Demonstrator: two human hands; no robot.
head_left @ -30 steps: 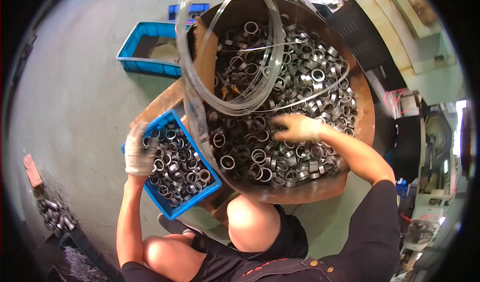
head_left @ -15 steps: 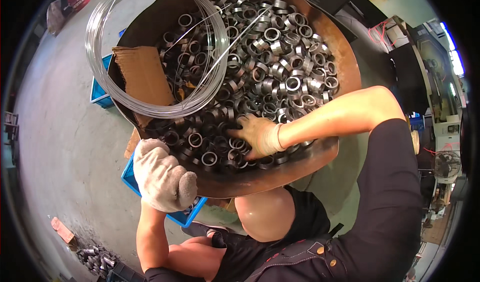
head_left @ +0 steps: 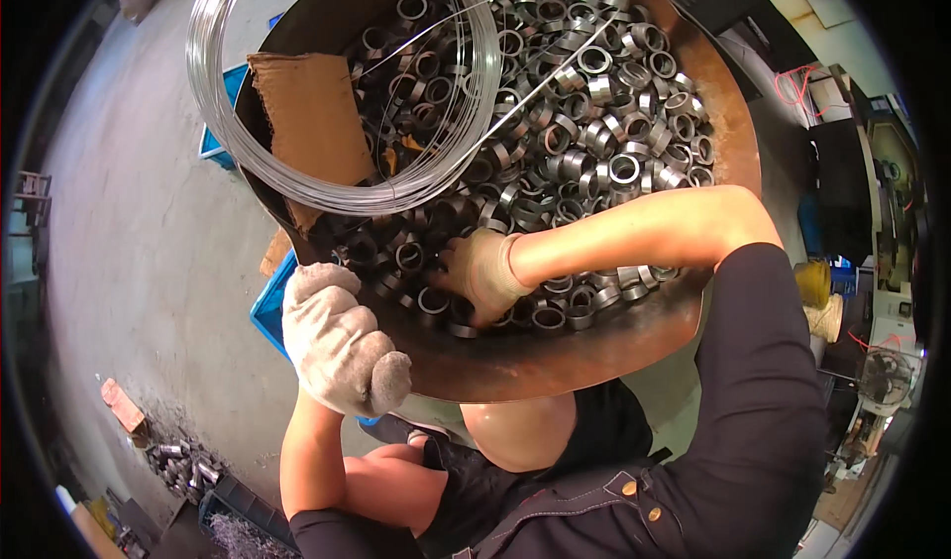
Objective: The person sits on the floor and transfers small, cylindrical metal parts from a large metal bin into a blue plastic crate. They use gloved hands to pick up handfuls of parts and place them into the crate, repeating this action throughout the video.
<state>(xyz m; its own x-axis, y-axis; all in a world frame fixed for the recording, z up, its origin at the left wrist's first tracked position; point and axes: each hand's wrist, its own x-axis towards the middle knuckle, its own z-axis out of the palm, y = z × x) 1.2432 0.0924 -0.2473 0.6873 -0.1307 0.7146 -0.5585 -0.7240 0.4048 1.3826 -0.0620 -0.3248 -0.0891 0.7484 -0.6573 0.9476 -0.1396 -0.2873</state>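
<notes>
My right hand [head_left: 482, 277], in a light work glove with bare fingertips, reaches into a heap of metal rings [head_left: 594, 143]. Its fingers spread apart and downward at the near side of the heap; the rings partly hide their tips. No ring is plainly held. The rings fill a large rusty metal pan [head_left: 535, 366]. At the pan's near left rim, my left hand [head_left: 347, 341] wears a thick pale glove, its fingers curled into a fist. Whatever lies inside that fist is hidden.
A coil of silvery wire [head_left: 485, 113] lies across the pan's left side, over a piece of cardboard [head_left: 312, 118]. Blue crates [head_left: 272, 311] stand beside the pan on the left. Metal pieces [head_left: 183, 470] lie on the floor at lower left. A fan [head_left: 885, 376] stands far right.
The view has shifted, so the pan and coil appear farther right and higher. My right hand has moved left across the rings, toward the left hand. The left hand stays in a fist.
</notes>
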